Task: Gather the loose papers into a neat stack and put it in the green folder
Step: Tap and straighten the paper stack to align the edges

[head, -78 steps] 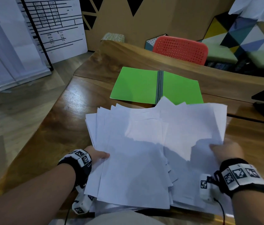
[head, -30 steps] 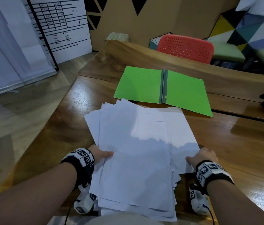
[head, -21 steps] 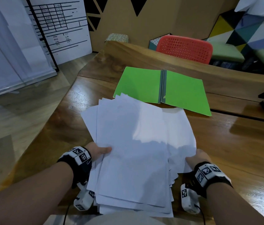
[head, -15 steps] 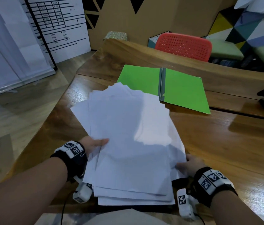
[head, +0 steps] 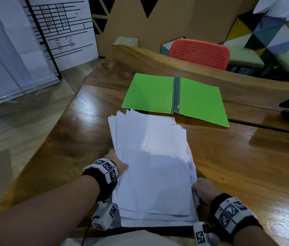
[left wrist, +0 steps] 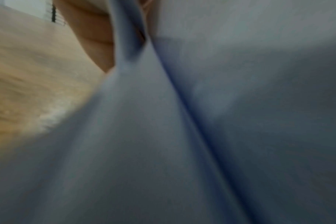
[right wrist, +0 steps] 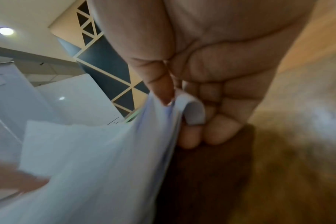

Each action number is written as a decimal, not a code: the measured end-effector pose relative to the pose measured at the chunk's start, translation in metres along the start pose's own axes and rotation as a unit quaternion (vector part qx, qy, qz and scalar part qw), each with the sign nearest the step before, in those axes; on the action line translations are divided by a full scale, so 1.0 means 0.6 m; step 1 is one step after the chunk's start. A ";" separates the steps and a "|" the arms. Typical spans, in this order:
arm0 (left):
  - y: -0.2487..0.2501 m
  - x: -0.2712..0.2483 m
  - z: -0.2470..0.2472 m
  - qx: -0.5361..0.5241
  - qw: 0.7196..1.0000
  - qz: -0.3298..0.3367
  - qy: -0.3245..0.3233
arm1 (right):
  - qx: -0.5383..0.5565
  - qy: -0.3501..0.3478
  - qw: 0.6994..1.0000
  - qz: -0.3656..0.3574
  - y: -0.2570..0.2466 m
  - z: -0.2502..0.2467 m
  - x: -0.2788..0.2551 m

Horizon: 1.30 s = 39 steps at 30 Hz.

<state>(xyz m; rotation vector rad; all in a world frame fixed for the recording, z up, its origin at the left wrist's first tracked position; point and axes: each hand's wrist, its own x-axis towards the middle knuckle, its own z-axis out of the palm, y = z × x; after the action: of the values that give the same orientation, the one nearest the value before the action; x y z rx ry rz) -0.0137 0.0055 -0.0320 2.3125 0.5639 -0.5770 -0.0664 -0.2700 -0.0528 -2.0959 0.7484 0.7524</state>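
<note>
On table (head: 246,166) near edge | papers (head: 154,166) held by both side edges, long axis pointing away at folder (head: 175,96) | left hand (head: 118,161) grips left edge, right hand (head: 201,189) pinches right | folder open flat just beyond; hands about equally near.

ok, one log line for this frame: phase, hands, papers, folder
phase: squaring | left hand: grips papers | right hand: pinches papers' edge | papers: uneven | green folder: open, empty
</note>
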 end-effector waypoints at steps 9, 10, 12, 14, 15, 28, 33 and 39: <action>-0.014 0.000 -0.002 0.018 0.992 0.021 -0.121 | 0.116 0.007 0.993 -0.027 -0.025 -0.049 0.059; -0.016 0.004 -0.001 0.019 0.990 0.024 -0.135 | 0.125 -0.006 0.992 -0.034 -0.029 -0.041 0.060; -0.022 0.008 0.001 0.009 0.989 0.031 -0.142 | 0.122 -0.015 0.991 -0.045 -0.047 -0.027 0.033; -0.024 0.006 0.004 -0.009 0.990 0.037 -0.134 | 0.115 -0.005 0.992 -0.059 -0.058 -0.019 0.007; -0.027 0.008 0.007 -0.019 0.991 0.040 -0.127 | 0.122 0.014 0.990 -0.067 -0.059 -0.017 0.001; 0.049 -0.042 -0.080 -0.354 0.917 0.115 -0.143 | 0.349 0.041 0.893 -0.281 -0.118 -0.115 -0.090; 0.137 -0.104 -0.123 -0.353 0.917 0.183 -0.030 | 0.310 0.135 0.858 -0.387 -0.158 -0.147 -0.143; 0.155 -0.172 -0.113 -0.278 0.943 0.178 -0.034 | 0.383 0.147 0.860 -0.305 -0.154 -0.098 -0.113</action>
<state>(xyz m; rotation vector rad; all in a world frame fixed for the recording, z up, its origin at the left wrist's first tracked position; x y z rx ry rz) -0.0308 -0.0345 0.1165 1.7857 0.2214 -0.2729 -0.0295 -0.2513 0.0693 -1.5473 0.3832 -0.2166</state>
